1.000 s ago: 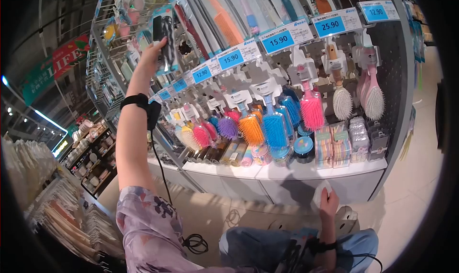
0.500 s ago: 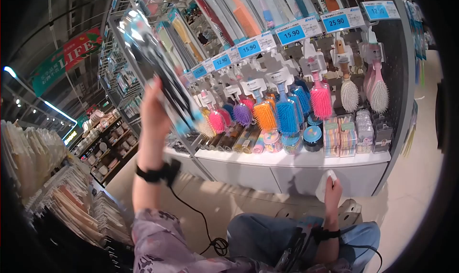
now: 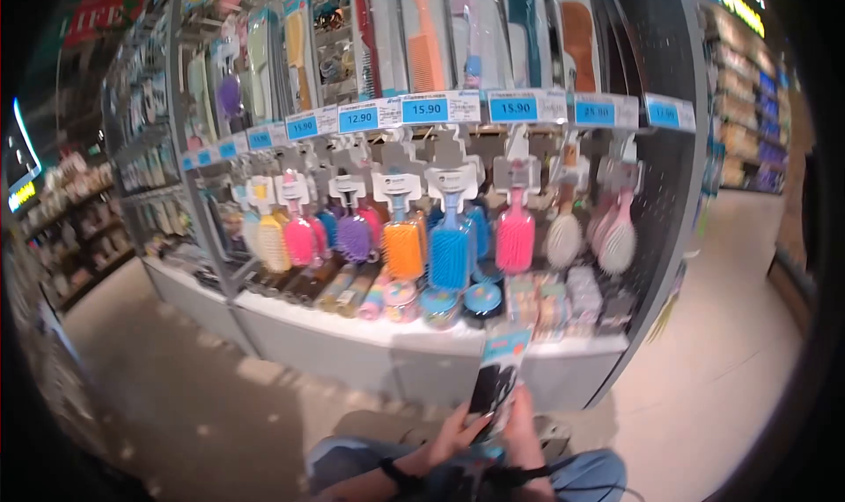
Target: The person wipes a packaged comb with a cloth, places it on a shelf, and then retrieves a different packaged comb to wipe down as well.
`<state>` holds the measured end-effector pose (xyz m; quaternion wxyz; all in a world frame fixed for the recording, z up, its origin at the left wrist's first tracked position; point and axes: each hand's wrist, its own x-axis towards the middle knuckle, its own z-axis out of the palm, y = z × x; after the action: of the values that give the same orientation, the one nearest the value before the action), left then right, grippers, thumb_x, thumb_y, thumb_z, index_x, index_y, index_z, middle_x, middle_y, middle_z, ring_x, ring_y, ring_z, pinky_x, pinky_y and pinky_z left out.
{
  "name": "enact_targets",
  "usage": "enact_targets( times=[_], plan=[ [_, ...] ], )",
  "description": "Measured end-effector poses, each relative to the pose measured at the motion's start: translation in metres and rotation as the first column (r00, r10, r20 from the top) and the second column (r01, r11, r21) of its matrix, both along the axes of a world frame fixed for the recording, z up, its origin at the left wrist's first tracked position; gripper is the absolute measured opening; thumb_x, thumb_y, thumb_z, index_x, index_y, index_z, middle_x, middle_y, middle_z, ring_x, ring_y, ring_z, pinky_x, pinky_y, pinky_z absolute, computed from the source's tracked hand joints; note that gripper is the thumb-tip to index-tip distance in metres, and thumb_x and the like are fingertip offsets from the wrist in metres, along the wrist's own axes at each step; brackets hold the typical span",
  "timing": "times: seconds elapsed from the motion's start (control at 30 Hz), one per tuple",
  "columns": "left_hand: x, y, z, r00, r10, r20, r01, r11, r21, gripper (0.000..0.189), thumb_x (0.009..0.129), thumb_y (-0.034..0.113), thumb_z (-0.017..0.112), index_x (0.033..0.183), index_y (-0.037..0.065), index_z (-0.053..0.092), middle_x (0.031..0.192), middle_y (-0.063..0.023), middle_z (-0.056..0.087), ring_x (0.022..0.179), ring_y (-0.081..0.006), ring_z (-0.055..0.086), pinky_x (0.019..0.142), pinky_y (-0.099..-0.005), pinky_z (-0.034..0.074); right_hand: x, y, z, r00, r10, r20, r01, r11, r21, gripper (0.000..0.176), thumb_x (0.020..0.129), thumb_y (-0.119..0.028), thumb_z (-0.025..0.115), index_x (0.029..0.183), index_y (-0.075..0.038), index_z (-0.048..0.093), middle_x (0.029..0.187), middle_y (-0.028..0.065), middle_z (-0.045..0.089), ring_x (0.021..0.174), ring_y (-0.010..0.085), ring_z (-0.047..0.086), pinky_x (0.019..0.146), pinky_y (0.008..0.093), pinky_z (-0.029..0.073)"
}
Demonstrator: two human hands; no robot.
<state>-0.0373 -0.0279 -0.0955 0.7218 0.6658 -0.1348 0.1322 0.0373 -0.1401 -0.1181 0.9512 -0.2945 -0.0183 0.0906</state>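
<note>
Pack (image 3: 497,374) sits low in view, approx 6 o'clock, upright w/ its blue top leaning toward 1 o'clock, in front of the white shelf (image 3: 352,330) edge and above the knees (image 3: 585,480).

Left hand (image 3: 458,436) is at the pack's 7 o'clock. Its fingers (image 3: 475,425) curl onto the lower left edge and pinch the pack. Right hand (image 3: 522,427) is at the pack's 5 o'clock, touching the lower right edge. Its fingers are behind the pack and blurred, so can't tell if they close on it.

Handling, prob.: a flat, thin retail pack, clear film over a card back, w/ something black inside (too blurred to say what). Looks light. The film is likely slick and the pack will flex if held by one corner. Best hold is a thumb-and-fingers pinch across the lower third, where the contents stiffen it, or on the blue card top. Not fragile, but squeezing hard could crease the film.

Around it: brushes (image 3: 453,256) hang in a row at 12 o'clock of the pack, in pink, purple, orange, blue etc. Price tags (image 3: 425,109) run above them, and combs (image 3: 422,36) in long packs are higher up. Small tubs (image 3: 440,307) stand on the shelf, well apart from the hands.
</note>
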Motion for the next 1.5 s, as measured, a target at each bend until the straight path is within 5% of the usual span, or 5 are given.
enact_targets(
  times=[0.2,0.5,0.93,1.07,1.5],
  plan=[
    [0.002,0.032,0.038,0.83,0.23,0.508,-0.41,0.869,0.277,0.036,0.079,0.013,0.053,0.111,-0.002,0.049,0.118,-0.016,0.044,0.114,-0.0329,0.037,0.097,-0.0389,0.026,-0.007,0.016,-0.015,0.955,0.294,-0.036,-0.296,0.948,-0.114,0.025,0.081,-0.007,0.043,0.103,0.003,0.05,0.092,0.0126,0.058,0.082,0.0225,0.059,0.071,0.0338,0.05],
    [0.018,0.034,0.007,0.955,0.148,-0.255,-0.208,0.952,-0.226,0.024,0.082,0.02,0.054,0.097,0.001,0.053,0.077,-0.0065,0.06,0.069,-0.0105,0.055,0.061,-0.0253,0.044,-0.02,0.011,-0.008,0.937,0.344,0.061,-0.305,0.89,-0.339,0.042,0.089,-0.033,0.04,0.119,-0.004,0.042,0.113,0.0086,0.052,0.101,0.0208,0.051,0.087,0.035,0.041],
    [0.012,0.03,0.014,0.997,0.07,0.042,-0.074,0.991,0.109,0.025,0.08,0.016,0.057,0.1,0.0,0.055,0.09,-0.0081,0.059,0.084,-0.0132,0.055,0.073,-0.0253,0.043,-0.026,0.005,-0.002,0.924,0.303,0.235,-0.237,0.933,-0.271,0.032,0.081,-0.01,0.054,0.11,0.001,0.047,0.101,0.0086,0.056,0.089,0.017,0.056,0.077,0.0292,0.046],
    [0.016,0.025,0.006,0.932,-0.134,-0.336,0.058,0.973,-0.224,0.03,0.081,0.014,0.054,0.107,-0.001,0.05,0.098,-0.0113,0.055,0.091,-0.0161,0.053,0.079,-0.027,0.041,-0.017,0.002,-0.017,0.948,0.29,0.127,-0.238,0.918,-0.318,0.037,0.085,-0.021,0.052,0.114,0.0,0.043,0.104,0.0079,0.054,0.092,0.0159,0.054,0.079,0.0284,0.044],
    [0.016,0.031,-0.007,0.974,0.111,-0.198,-0.154,0.964,-0.216,0.039,0.088,0.015,0.042,0.123,-0.001,0.036,0.115,-0.0109,0.047,0.105,-0.0183,0.044,0.09,-0.0286,0.032,-0.025,0.017,0.015,0.916,-0.03,0.399,0.083,0.99,-0.116,0.051,0.089,-0.036,0.038,0.128,-0.002,0.031,0.128,0.0118,0.038,0.12,0.0255,0.035,0.1,0.0381,0.025]
  ],
)
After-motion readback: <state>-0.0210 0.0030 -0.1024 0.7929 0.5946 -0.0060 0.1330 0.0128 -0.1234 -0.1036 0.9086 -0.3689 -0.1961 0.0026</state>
